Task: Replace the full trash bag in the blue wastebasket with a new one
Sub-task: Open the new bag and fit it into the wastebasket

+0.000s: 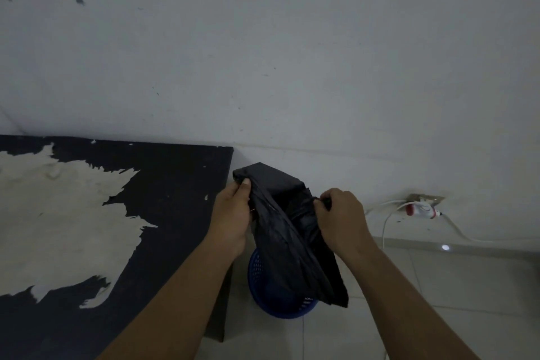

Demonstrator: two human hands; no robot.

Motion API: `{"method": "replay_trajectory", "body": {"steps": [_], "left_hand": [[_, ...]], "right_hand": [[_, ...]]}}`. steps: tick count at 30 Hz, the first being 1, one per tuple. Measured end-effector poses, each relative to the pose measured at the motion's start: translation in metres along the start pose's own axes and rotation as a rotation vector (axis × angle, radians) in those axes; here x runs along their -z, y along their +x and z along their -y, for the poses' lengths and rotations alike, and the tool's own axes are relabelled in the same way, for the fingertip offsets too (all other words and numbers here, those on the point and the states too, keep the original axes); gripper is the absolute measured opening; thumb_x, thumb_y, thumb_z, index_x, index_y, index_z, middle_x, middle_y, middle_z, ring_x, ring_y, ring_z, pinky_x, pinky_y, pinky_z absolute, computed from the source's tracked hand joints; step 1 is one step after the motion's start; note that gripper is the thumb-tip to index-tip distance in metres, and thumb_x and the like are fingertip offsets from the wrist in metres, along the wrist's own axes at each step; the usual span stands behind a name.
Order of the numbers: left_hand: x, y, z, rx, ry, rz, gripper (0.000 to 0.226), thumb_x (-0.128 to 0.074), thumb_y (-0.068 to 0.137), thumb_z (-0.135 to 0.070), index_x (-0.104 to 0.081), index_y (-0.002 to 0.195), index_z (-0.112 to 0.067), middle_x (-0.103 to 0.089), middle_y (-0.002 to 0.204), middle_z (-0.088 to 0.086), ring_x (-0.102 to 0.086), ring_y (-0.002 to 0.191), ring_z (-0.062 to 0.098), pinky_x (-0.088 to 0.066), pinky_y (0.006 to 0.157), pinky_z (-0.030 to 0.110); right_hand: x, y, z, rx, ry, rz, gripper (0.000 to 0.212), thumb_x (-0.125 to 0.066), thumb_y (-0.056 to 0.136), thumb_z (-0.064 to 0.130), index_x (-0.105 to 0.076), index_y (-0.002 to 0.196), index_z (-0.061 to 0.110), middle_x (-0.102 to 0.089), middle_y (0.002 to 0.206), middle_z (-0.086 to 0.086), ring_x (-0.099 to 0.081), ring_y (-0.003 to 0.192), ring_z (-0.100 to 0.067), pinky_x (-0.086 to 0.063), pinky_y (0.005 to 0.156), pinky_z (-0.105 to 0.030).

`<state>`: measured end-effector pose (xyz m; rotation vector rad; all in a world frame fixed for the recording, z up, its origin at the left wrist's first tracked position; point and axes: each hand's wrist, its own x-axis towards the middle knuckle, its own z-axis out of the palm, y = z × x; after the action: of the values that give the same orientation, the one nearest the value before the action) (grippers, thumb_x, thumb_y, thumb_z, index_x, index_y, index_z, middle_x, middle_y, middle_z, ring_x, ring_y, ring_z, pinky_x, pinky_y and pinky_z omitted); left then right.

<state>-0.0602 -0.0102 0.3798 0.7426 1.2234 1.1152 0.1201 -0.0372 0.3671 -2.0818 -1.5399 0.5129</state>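
Observation:
A black trash bag (287,231) hangs in the air between both hands, its mouth pulled apart at the top. My left hand (232,215) pinches the bag's left edge with the thumb on top. My right hand (340,218) grips the right edge in a fist. The bag's lower end droops over the blue wastebasket (260,286), a perforated plastic bin standing on the floor directly below. Most of the basket's inside is hidden by the bag.
A dark table (163,199) with a peeling, pale-patched top stands at the left, its corner close to the basket. A wall socket with a plug and white cables (420,207) is at the right. Pale floor tiles (438,286) lie below, a white wall behind.

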Motion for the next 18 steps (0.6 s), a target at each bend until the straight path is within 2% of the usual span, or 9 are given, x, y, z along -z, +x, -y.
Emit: {"method": "replay_trajectory", "body": {"steps": [3,5,7,10,12,14,16,17,18], "left_hand": [[0.01,0.004,-0.007,0.041,-0.083,-0.015,0.025,-0.044,0.105,-0.024,-0.069,0.102,-0.02,-0.073,0.106,0.004,-0.069,0.098,0.02,-0.054,0.072,0.024],[0.016,0.006,-0.012,0.071,-0.128,-0.045,0.025,-0.044,0.105,-0.026,-0.069,0.101,-0.021,-0.072,0.104,0.003,-0.068,0.097,0.02,-0.054,0.072,0.027],[0.021,0.01,-0.014,0.115,-0.137,-0.07,0.026,-0.045,0.105,-0.03,-0.069,0.107,-0.02,-0.071,0.106,0.004,-0.067,0.099,0.023,-0.056,0.078,0.032],[0.021,0.015,-0.015,0.178,-0.137,-0.066,0.032,-0.047,0.104,-0.035,-0.066,0.121,-0.017,-0.07,0.114,0.007,-0.067,0.102,0.026,-0.056,0.088,0.039],[0.018,0.017,-0.017,0.203,-0.152,-0.051,0.034,-0.046,0.104,-0.035,-0.064,0.124,-0.014,-0.069,0.116,0.009,-0.067,0.102,0.027,-0.057,0.086,0.04],[0.013,0.019,-0.021,0.231,-0.17,-0.043,0.033,-0.047,0.104,-0.033,-0.064,0.12,-0.01,-0.069,0.11,0.011,-0.067,0.098,0.028,-0.058,0.076,0.037],[0.009,0.023,-0.028,0.279,-0.208,-0.035,0.032,-0.049,0.103,-0.032,-0.063,0.121,-0.01,-0.068,0.108,0.012,-0.066,0.095,0.027,-0.056,0.069,0.036],[0.008,0.025,-0.031,0.299,-0.235,-0.04,0.033,-0.049,0.103,-0.032,-0.062,0.123,-0.009,-0.067,0.112,0.013,-0.065,0.096,0.028,-0.056,0.07,0.037],[0.008,0.027,-0.034,0.311,-0.262,-0.047,0.035,-0.049,0.102,-0.033,-0.061,0.124,-0.008,-0.066,0.117,0.014,-0.065,0.098,0.028,-0.056,0.075,0.039]], "right_hand": [[0.001,-0.012,0.001,-0.065,-0.215,0.055,0.028,-0.043,0.097,0.003,-0.039,0.071,0.014,-0.051,0.09,-0.009,-0.049,0.085,-0.02,-0.022,0.056,-0.023],[0.005,-0.021,0.001,-0.145,-0.263,0.052,0.021,-0.044,0.096,0.006,-0.04,0.076,0.013,-0.053,0.094,-0.01,-0.054,0.091,-0.027,-0.029,0.061,-0.024],[0.006,-0.029,0.003,-0.159,-0.338,0.05,0.01,-0.047,0.096,0.019,-0.05,0.094,0.01,-0.053,0.108,-0.014,-0.051,0.102,-0.03,-0.033,0.072,-0.028],[-0.004,-0.039,0.016,0.012,-0.319,0.018,0.035,-0.048,0.095,0.048,-0.056,0.11,0.017,-0.048,0.115,-0.009,-0.043,0.109,-0.027,-0.034,0.089,-0.035],[-0.011,-0.043,0.031,0.109,-0.169,0.088,0.048,-0.043,0.087,0.068,-0.058,0.113,0.03,-0.048,0.118,0.0,-0.042,0.115,-0.021,-0.027,0.1,-0.037],[-0.02,-0.043,0.04,0.165,-0.16,0.231,0.057,-0.037,0.079,0.081,-0.056,0.111,0.038,-0.051,0.12,0.007,-0.042,0.119,-0.015,-0.02,0.109,-0.04],[-0.031,-0.042,0.042,0.213,-0.155,0.314,0.038,-0.043,0.086,0.071,-0.053,0.096,0.036,-0.059,0.108,0.009,-0.049,0.11,-0.014,-0.022,0.112,-0.046],[-0.035,-0.042,0.041,0.258,-0.119,0.294,0.024,-0.049,0.091,0.057,-0.049,0.084,0.034,-0.06,0.093,0.009,-0.055,0.097,-0.015,-0.029,0.108,-0.046],[-0.036,-0.042,0.041,0.292,-0.071,0.232,0.024,-0.052,0.095,0.043,-0.045,0.074,0.032,-0.058,0.078,0.008,-0.056,0.082,-0.015,-0.04,0.098,-0.042]]}}
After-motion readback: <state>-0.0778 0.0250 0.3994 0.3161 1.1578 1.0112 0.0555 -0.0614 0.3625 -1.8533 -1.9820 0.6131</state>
